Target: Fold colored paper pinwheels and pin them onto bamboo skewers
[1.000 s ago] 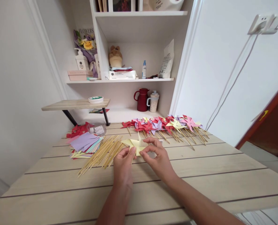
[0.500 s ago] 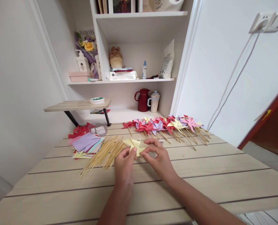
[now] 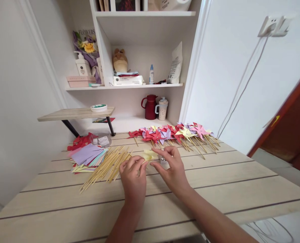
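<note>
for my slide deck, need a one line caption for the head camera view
Left hand holding pale yellow paper, right hand close by, colourful paper pinwheels lying beyond.

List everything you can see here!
Folded paper: 1, yellow, centre
Pinwheels: many, multicoloured, back right
Sticks: many, tan, left
Sheets: many, multicoloured, left
Scraps: several, red, back left
Container: 1, clear, beside scraps
Table: 1, beige, foreground
Stand: 1, beige, back left
Disc: 1, white, on stand
Shelving: 1, white, back
Jug: 1, red, bottom shelf
Cup: 1, cream, beside jug
Plush toy: 1, brown, middle shelf
Packet: 1, white, below toy
Bottle: 1, white, middle shelf
Bag: 1, white, middle shelf
Pump bottle: 1, white, left shelf
Box: 1, pink, left shelf
Bouquet: 1, purple, left shelf
Socket: 1, white, right side
Left grip: 1, bare, pinching folded paper
Right grip: 1, bare, open beside paper
</note>
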Demonstrator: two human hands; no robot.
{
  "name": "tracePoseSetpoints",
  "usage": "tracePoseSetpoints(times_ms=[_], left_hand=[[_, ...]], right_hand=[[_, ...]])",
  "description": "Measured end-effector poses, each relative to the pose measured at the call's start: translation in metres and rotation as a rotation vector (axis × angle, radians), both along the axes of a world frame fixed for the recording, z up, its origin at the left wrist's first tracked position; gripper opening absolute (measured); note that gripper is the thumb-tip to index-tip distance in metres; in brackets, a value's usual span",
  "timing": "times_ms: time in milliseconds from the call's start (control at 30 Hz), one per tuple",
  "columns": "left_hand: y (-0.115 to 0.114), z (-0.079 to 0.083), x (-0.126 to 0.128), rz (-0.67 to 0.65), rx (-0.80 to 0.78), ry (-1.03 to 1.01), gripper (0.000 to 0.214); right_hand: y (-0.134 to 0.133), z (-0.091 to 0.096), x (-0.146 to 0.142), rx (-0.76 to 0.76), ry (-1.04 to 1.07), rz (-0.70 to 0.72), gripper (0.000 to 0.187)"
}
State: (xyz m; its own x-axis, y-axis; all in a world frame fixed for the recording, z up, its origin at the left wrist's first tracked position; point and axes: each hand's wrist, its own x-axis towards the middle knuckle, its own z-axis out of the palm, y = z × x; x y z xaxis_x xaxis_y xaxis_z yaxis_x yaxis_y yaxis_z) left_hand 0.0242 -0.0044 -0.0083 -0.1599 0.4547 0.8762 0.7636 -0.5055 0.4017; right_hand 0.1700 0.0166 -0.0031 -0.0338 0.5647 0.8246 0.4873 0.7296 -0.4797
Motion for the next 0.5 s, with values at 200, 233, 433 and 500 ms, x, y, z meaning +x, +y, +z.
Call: tracePoseSetpoints(times_ms=[200,233,433,500], left_hand=[[-0.0014,0.0021,0.0004,0.059,0.094,0.188,0.015],[-0.0016,0.0024,0.0003,0.060,0.098,0.197,0.015],[-0.0019,0.0024,-0.0015,0.025,0.033,0.181,0.018],[-0.0021,0.0023,-0.0017,0.008,0.019,0.162,0.019]], right_hand=[[-0.0015,0.0026,-0.0011,-0.025,-0.021,0.015,0.019],[-0.0017,0.0030,-0.0013,-0.030,-0.017,0.015,0.016],[-0.0017,0.0046,-0.0011,-0.072,-0.027,0.009,0.011],[-0.0019,0.0053,-0.0009,-0.085,-0.013,0.025,0.012]])
